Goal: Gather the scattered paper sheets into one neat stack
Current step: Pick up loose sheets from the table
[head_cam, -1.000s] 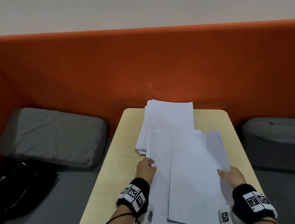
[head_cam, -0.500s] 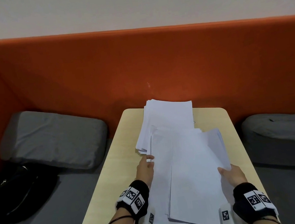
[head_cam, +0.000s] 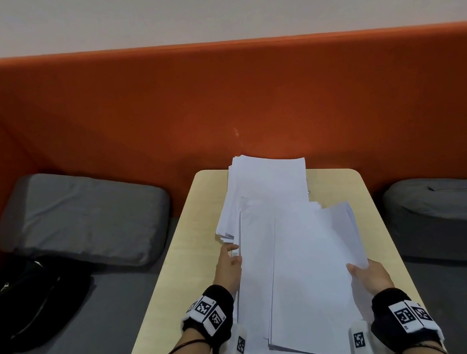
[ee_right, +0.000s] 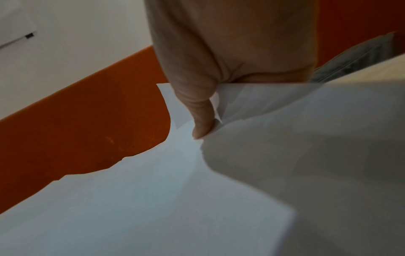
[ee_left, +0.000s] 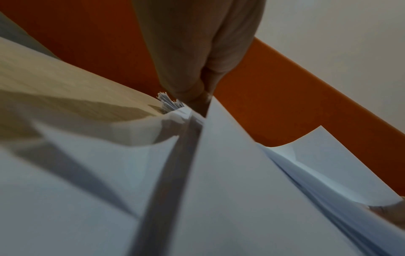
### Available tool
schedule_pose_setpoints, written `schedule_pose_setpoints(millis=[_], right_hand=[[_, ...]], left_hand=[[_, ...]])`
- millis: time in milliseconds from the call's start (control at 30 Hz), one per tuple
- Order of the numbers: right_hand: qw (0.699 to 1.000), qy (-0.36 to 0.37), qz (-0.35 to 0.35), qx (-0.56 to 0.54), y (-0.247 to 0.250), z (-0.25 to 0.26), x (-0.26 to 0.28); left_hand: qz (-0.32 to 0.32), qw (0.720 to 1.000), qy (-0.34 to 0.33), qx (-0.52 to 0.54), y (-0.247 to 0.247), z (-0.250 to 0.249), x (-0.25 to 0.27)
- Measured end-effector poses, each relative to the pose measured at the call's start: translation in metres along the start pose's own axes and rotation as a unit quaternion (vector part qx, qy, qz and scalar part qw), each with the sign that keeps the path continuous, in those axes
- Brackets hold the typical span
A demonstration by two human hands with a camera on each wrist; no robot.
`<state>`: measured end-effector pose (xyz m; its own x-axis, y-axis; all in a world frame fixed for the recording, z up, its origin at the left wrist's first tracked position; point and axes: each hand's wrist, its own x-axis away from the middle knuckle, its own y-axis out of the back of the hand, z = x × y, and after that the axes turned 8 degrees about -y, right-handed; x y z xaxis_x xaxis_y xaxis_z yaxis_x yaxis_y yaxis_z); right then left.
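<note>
White paper sheets lie in loose overlapping piles on a small beige table (head_cam: 184, 261). A far pile (head_cam: 269, 183) sits at the back edge. A near bundle (head_cam: 309, 280) is raised off the sheets below (head_cam: 259, 308). My left hand (head_cam: 229, 264) pinches the left edge of the sheets, with its thumb (ee_left: 186, 83) over the edge. My right hand (head_cam: 369, 274) grips the bundle's right edge, thumb (ee_right: 197, 110) on top and fingers hidden beneath.
An orange padded wall (head_cam: 245, 100) runs right behind the table. Grey cushions lie to the left (head_cam: 82, 219) and to the right (head_cam: 453, 212). A black bag (head_cam: 19, 303) rests on the grey seat at far left.
Both hands have slid a little farther along the paper edges, and the held bundle has shifted slightly away from me. The far pile has not moved.
</note>
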<state>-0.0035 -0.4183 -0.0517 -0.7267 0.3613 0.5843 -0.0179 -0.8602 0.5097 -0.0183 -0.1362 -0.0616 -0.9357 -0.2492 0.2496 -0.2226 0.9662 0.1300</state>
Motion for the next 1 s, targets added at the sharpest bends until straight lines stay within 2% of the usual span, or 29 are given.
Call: schedule_pose_setpoints(millis=[333,567,767,900,1000], right_hand=[[1.000,-0.001,0.001,0.000,0.000,0.000,-0.004],[1.000,-0.005,0.009,-0.003,0.000,-0.002,-0.009],[1.000,-0.003,0.012,-0.003,0.000,-0.003,-0.012],[1.000,-0.003,0.013,0.005,0.000,-0.003,-0.013],[1.000,-0.002,0.013,0.005,0.000,-0.003,-0.013]], left_hand=[[0.018,0.996,0.026,0.083,0.002,-0.013,0.013],[0.042,0.995,0.045,0.083,0.002,-0.019,0.017],[0.067,0.991,0.033,0.114,0.001,-0.030,0.025],[0.047,0.992,0.020,0.116,-0.001,-0.028,0.024],[0.007,0.997,-0.015,0.070,-0.002,-0.026,0.021]])
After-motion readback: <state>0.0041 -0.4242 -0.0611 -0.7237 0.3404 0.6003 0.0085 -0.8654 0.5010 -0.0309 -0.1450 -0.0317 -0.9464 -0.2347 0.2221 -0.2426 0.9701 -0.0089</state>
